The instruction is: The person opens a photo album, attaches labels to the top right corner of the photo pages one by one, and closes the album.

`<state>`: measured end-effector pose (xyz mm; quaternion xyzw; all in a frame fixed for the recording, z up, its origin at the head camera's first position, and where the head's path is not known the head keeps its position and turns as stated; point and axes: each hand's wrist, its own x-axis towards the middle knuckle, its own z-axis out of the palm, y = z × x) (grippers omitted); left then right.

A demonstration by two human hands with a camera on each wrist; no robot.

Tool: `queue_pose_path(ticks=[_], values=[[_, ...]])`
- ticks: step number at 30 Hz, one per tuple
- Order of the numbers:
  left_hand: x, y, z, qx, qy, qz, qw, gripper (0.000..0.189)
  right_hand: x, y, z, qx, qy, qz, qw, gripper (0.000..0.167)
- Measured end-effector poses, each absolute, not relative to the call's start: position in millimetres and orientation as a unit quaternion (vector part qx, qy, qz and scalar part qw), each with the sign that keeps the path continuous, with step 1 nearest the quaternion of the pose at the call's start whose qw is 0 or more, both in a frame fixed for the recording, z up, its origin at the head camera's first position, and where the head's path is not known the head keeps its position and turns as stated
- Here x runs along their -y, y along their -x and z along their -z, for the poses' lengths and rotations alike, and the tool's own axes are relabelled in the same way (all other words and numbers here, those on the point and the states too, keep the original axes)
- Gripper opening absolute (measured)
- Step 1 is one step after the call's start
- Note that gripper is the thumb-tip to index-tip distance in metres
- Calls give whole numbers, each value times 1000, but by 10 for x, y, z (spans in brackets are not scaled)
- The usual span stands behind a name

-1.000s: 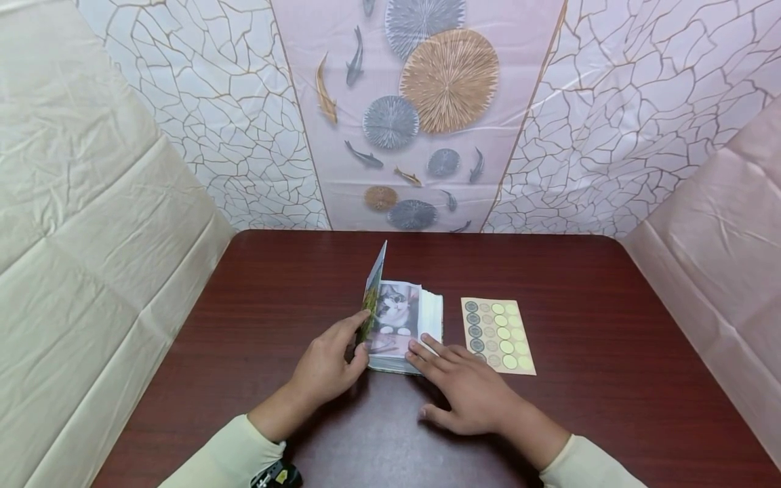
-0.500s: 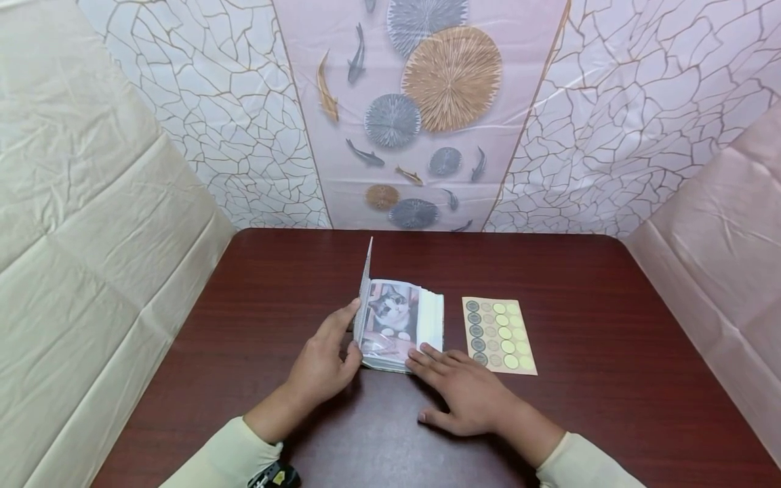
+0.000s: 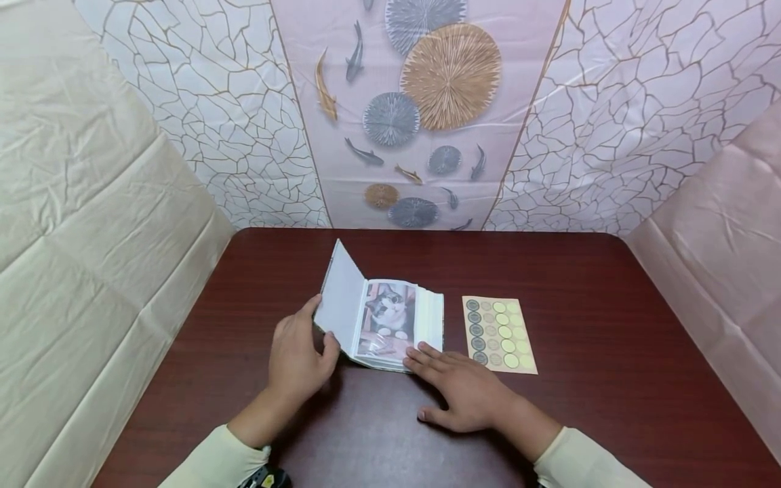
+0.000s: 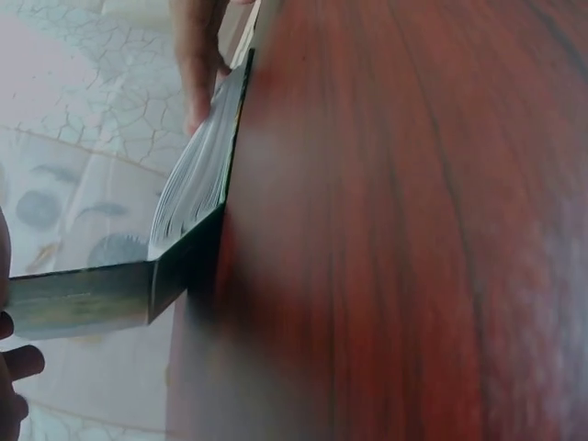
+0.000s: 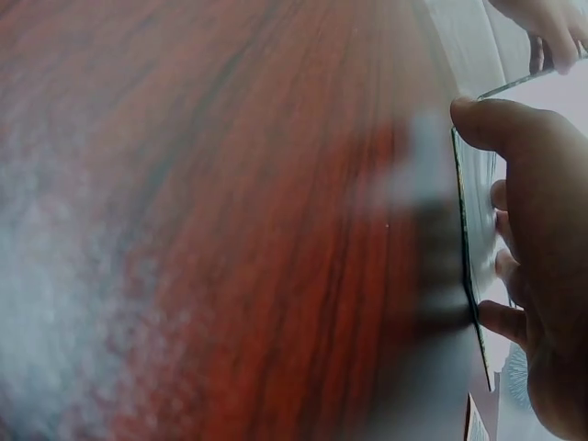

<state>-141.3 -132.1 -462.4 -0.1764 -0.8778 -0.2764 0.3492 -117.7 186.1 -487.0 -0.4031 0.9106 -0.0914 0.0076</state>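
Observation:
A small photo album (image 3: pixel 390 320) lies on the table with a cat picture showing under a clear sleeve. Its front cover (image 3: pixel 343 298), white inside, stands tilted out to the left. My left hand (image 3: pixel 299 359) holds that cover by its outer edge, thumb at the near corner. In the left wrist view the cover (image 4: pixel 83 299) angles up off the table from the spine, beside the fanned page edges (image 4: pixel 197 175). My right hand (image 3: pixel 466 390) rests with fingers extended on the lower right of the pages, its fingertips at the picture's corner. Its fingers also overlap the album in the right wrist view.
A sheet of round stickers (image 3: pixel 499 335), grey, beige and yellow, lies just right of the album. The dark red wooden table (image 3: pixel 586 291) ends at a patterned cloth backdrop (image 3: pixel 390 203). Plain cloth walls (image 3: pixel 104 224) flank both sides.
My left hand has moved left, swinging the album's cover from nearly upright to leaning outward, so its white inside now shows. The right hand has stayed on the pages.

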Motion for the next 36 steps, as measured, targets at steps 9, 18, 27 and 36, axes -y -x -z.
queue_pose_path(ticks=[9,18,27,36], values=[[1551,1417,4634,896,84,257,352,44,-1886,1181,4884,-910,403,94,7,81],[1697,1390,4664,956,-20,188,225,37,-1905,1192,4876,-908,406,98,1,80],[1753,1391,4700,990,-35,135,16,35,-1923,1216,4863,-907,405,117,-1,77],[1539,1519,4644,989,46,121,70,27,-1916,1215,4875,-906,406,120,-4,78]])
